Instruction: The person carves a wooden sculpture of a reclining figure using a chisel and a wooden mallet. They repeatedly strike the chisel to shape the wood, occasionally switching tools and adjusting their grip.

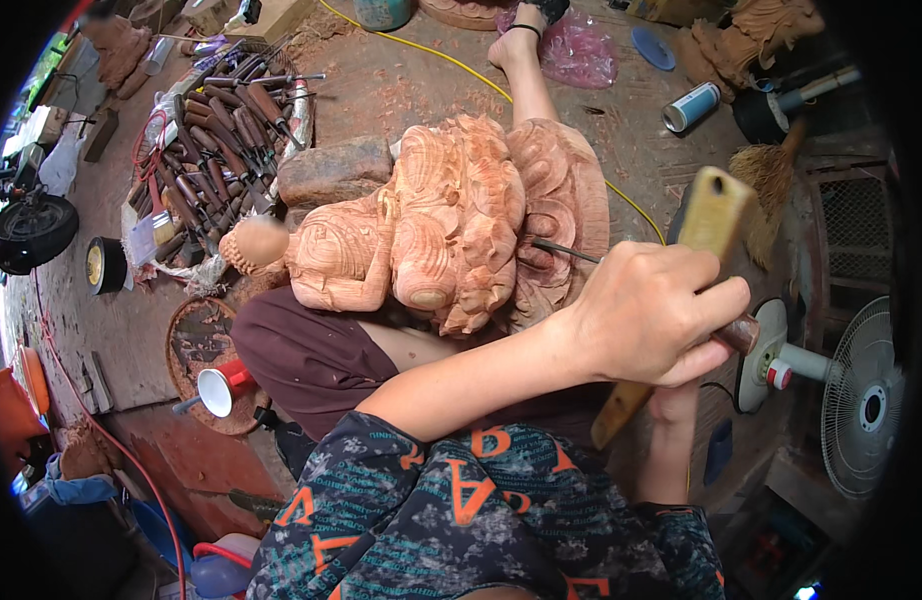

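A carved reddish wooden statue of a seated figure (456, 220) lies on its side across my legs, its head to the left and its petal-carved base to the right. My left hand (661, 315) is closed around a chisel (741, 335). The brown handle end sticks out past my fingers, and the thin dark blade meets the carving in the base. Below and behind it, my right hand (673, 402) is mostly hidden. It seems wrapped round a flat yellowish wooden mallet (716, 215), which passes behind my left hand and shows above and below it.
Many wooden-handled chisels (216, 140) lie heaped at the left, beside a wooden block (336, 172). A red-and-white mug (219, 390) sits over a round tray (186, 335). At right are a fan (869, 408), a broom (771, 195) and a spray can (692, 107). A yellow cord (431, 48) crosses the floor.
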A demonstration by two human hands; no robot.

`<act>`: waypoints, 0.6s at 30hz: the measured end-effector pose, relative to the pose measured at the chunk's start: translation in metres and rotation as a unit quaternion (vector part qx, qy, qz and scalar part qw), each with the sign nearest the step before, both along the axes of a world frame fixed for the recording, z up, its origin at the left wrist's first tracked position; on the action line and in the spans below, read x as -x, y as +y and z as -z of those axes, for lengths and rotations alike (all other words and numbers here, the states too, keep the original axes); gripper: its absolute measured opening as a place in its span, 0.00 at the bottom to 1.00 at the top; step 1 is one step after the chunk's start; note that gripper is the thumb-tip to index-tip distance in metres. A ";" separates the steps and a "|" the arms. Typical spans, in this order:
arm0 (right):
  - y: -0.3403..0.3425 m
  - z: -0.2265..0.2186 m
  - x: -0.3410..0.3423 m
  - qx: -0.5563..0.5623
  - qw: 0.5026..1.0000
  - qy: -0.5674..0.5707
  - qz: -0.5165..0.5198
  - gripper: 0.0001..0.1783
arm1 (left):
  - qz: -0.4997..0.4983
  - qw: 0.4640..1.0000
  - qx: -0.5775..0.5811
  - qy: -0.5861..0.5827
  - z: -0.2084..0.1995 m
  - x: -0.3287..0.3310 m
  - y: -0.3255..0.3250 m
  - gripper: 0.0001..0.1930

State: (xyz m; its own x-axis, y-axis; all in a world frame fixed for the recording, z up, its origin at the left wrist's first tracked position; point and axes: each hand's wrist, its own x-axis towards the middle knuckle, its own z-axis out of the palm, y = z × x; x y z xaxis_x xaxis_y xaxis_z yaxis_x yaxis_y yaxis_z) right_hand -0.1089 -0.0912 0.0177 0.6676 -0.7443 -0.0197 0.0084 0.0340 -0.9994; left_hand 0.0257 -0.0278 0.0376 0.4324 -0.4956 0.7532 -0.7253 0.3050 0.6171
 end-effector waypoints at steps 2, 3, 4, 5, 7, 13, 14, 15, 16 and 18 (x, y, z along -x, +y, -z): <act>-0.020 -0.006 0.006 0.054 0.998 0.032 -0.019 0.25 | -0.007 1.000 0.025 0.013 -0.001 0.000 -0.001 0.16; -0.031 -0.013 0.013 0.093 0.993 0.061 -0.029 0.30 | -0.005 0.999 0.042 0.024 -0.004 0.000 -0.002 0.16; -0.043 -0.017 0.019 0.129 0.987 0.086 -0.041 0.36 | -0.006 0.998 0.059 0.028 -0.006 0.001 -0.003 0.16; -0.046 -0.020 0.021 0.190 0.980 0.064 -0.003 0.37 | -0.004 0.998 0.062 0.031 -0.005 0.000 -0.002 0.16; -0.048 -0.041 0.023 0.318 0.946 0.043 -0.039 0.38 | -0.001 0.997 0.068 0.035 -0.003 -0.002 -0.002 0.16; -0.048 -0.039 0.040 0.554 0.811 0.184 0.034 0.23 | -0.027 0.997 0.065 0.041 0.006 -0.009 -0.006 0.15; -0.045 -0.044 0.036 0.508 0.848 0.154 0.004 0.15 | -0.028 0.997 0.063 0.045 0.007 -0.008 -0.006 0.15; -0.040 -0.047 0.026 0.533 0.836 0.115 0.055 0.15 | -0.026 0.996 0.068 0.043 0.008 -0.010 -0.006 0.15; -0.041 -0.049 0.027 0.525 0.841 0.119 0.051 0.16 | -0.023 0.996 0.074 0.045 0.006 -0.012 -0.005 0.15; -0.041 -0.045 0.035 0.546 0.821 0.157 0.055 0.16 | -0.018 0.995 0.080 0.052 0.008 -0.010 -0.005 0.15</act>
